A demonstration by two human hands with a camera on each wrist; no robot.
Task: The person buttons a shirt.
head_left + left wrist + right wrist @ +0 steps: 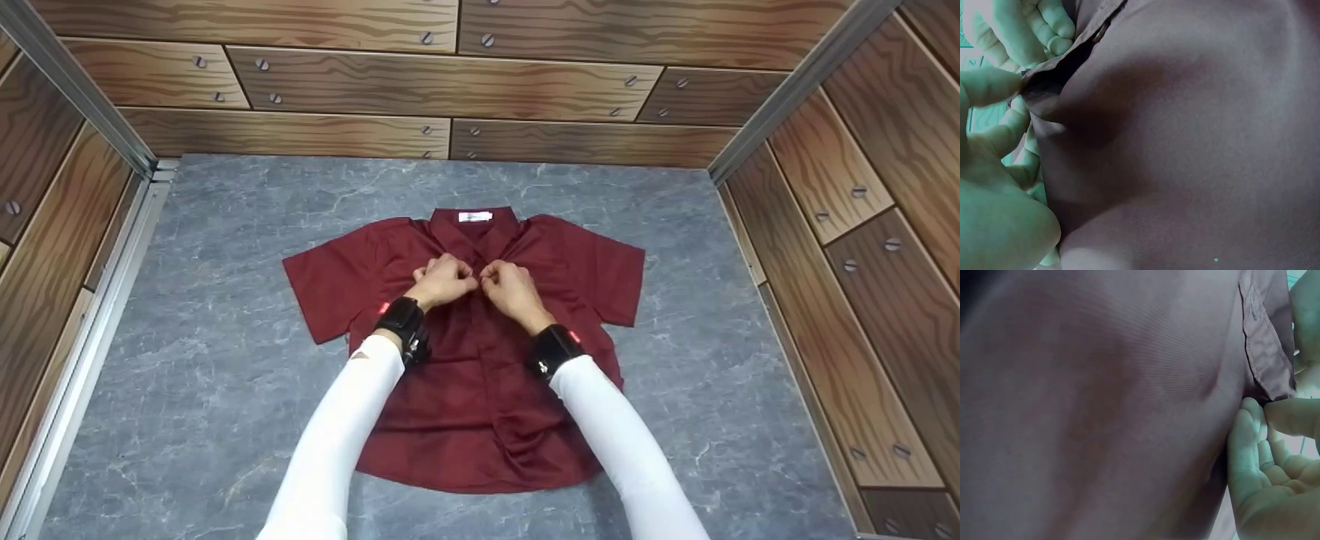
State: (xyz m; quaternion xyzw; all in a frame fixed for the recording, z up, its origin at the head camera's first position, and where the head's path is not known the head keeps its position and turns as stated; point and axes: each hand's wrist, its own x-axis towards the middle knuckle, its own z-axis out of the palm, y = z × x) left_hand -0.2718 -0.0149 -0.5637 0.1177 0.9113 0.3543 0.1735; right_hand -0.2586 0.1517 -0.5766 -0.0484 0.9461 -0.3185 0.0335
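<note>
A dark red short-sleeved shirt (450, 442) lies spread flat, front up, its collar (495, 241) pointing away from me. Both hands meet at its front opening just below the collar. My left hand (444, 279) pinches the fabric edge between thumb and fingers; in the left wrist view the lifted placket (1081, 39) gapes over a dark fold. My right hand (513, 288) pinches the same opening from the other side. Seen from the right wrist, a stitched buttonhole (1254, 310) shows on the placket above the right fingertips. The button between the fingers is hidden.
The shirt lies on a grey marbled surface (217, 360). Wood-patterned panels (450, 82) wall off the back and both sides, with metal rails (810, 82) at the corners. A white label (474, 217) shows inside the collar. Black wrist cameras (555, 351) sit over white sleeves.
</note>
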